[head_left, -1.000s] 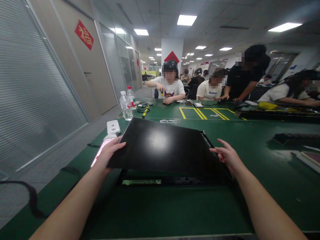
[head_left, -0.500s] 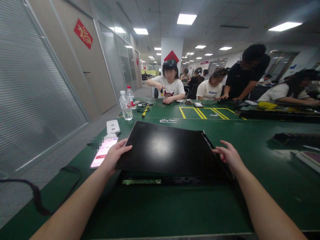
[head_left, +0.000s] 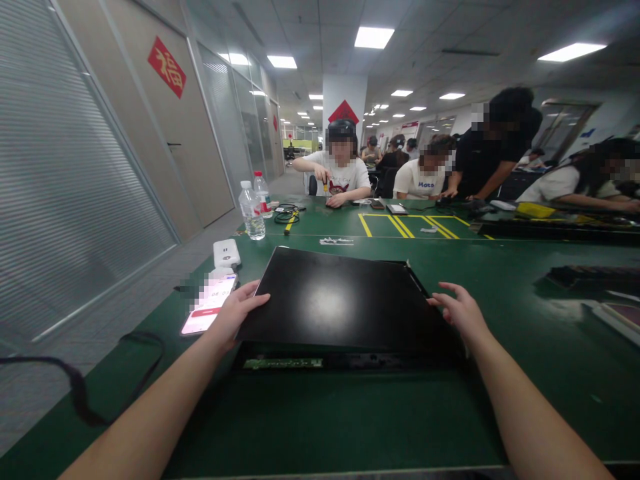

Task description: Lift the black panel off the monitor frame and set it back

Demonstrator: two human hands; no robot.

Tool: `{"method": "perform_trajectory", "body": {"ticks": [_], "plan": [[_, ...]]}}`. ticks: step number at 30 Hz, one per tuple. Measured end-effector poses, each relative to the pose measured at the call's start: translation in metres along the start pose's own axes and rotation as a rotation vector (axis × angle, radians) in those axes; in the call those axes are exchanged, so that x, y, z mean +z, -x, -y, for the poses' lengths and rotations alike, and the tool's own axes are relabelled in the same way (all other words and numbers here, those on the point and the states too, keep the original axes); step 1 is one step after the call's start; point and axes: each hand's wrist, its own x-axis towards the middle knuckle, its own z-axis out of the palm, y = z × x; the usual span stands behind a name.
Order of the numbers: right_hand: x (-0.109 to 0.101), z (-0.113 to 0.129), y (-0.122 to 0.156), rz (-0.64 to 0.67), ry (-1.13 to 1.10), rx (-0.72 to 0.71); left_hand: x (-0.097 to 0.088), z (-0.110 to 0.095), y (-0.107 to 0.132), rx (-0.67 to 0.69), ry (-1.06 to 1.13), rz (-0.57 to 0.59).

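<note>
A large flat black panel [head_left: 340, 297] lies over a dark frame [head_left: 350, 362] on the green table [head_left: 320, 413], its near edge showing a green circuit strip [head_left: 283, 364]. My left hand [head_left: 235, 313] grips the panel's left edge, thumb on top. At the right edge my right hand [head_left: 460, 310] holds the panel with fingers curled about the side. The panel sits nearly flat, slightly raised at the near side.
A phone [head_left: 210, 303] with a lit screen and a white power bank [head_left: 226, 253] lie left of the panel. Two water bottles [head_left: 253, 212] stand further back. A black cable [head_left: 80, 393] trails at the left edge. Several people work at the far tables.
The panel has come down and shifted right, from tilted up to almost flat on the frame. Both hands followed it, uncovering the phone on the left.
</note>
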Motion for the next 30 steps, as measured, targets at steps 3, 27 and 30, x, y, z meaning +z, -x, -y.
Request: {"method": "perform_trajectory", "body": {"ticks": [3,27,30], "plan": [[0.001,0.001,0.001,0.005,0.032,-0.006,0.001,0.003,0.0,0.018,0.003,-0.011],[-0.001,-0.014,-0.01,0.026,0.309,-0.069,-0.001,0.006,-0.005,-0.07,-0.014,0.024],[-0.001,-0.014,-0.011,0.023,0.337,-0.069,0.005,0.003,-0.002,-0.095,-0.014,-0.002]]}}
